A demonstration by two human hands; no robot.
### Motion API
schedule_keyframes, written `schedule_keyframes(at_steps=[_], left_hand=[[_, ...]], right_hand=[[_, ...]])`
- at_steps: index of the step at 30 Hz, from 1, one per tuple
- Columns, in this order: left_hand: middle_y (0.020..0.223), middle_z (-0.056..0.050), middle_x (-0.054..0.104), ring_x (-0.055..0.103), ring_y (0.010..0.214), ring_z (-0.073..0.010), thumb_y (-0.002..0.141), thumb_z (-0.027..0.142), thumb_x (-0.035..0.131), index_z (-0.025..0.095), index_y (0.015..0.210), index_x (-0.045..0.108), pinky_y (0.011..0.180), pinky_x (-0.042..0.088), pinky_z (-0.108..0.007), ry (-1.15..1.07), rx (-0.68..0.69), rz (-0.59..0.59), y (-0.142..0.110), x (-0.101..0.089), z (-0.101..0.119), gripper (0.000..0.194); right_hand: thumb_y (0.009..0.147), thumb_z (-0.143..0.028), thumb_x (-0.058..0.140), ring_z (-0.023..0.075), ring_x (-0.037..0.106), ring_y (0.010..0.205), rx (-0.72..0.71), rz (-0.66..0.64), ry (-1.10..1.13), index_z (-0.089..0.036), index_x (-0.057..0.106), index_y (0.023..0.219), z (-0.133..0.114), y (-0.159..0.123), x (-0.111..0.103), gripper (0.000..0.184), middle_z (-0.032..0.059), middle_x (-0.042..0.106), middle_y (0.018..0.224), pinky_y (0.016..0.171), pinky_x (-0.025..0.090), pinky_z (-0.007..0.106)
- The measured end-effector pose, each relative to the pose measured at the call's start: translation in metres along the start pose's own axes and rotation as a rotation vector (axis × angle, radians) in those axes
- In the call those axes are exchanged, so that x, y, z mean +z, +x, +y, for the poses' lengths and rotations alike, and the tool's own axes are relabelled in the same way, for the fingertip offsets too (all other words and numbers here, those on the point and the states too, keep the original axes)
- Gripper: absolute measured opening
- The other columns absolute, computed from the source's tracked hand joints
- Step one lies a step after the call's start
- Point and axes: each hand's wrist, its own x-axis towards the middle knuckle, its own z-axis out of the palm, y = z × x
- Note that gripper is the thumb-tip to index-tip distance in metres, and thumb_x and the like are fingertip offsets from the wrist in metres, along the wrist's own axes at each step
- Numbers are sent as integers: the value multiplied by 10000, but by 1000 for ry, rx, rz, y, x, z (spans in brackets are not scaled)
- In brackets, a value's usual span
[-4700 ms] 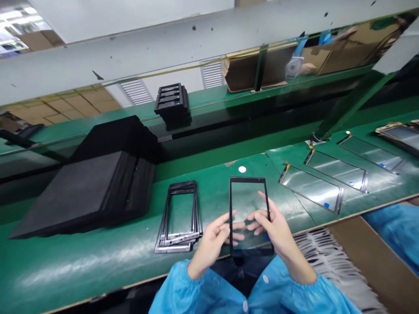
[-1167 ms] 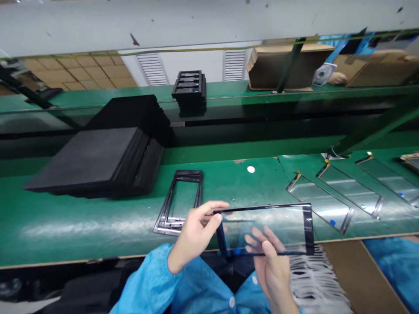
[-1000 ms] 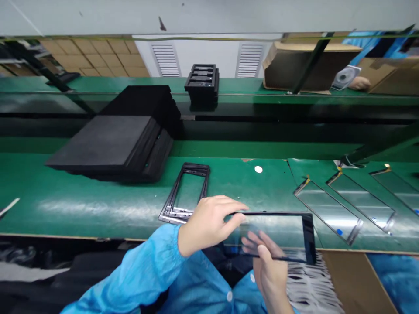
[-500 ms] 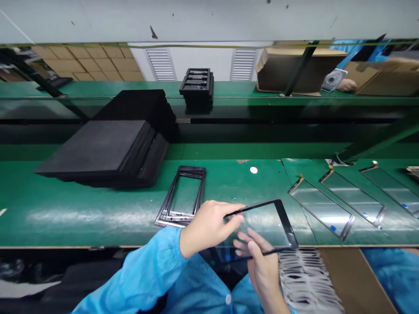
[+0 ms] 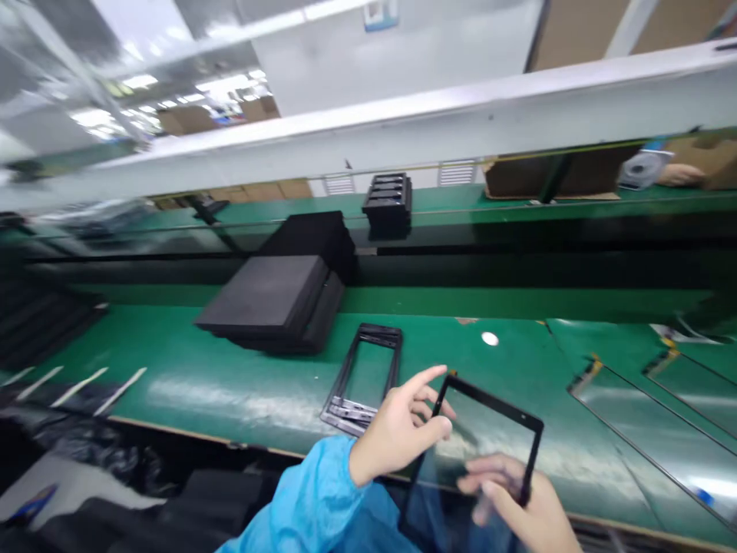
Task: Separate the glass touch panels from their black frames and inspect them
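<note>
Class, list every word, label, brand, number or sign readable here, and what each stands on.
No text can be read.
Blue-and-white patch on the pale upper board: too blurred to read.
White round spot on the green bench: no lettering visible.
Black-framed glass panel: no lettering visible.

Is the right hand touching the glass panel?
Touching: the head view shows the right hand gripping the glass panel, thumb over its edge, fingers behind.
</note>
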Motion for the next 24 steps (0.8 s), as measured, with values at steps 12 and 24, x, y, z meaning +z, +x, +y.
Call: schedule_keyframes(at_steps=[12,24], left_hand=[[866,-25,738,704,542,-139,778,64,675,146,1307,623,459,521,-196,-80,142,1107,-36,-251,78,537],[1120,-89,705,710,952,-219,975,295,709,134,1221,653,835,616,-401,379,-119,1370,-8,-328,74,299]], right_hand=[[805,-683,748,393,778,807,-109,84,47,-358,862,928,17,79,-20,366,166,825,914,785,626,605],[798,-763,678,366,797,815,-91,46,-43,-279,848,968,48,81,-25,541,137,835,914,788,663,502]])
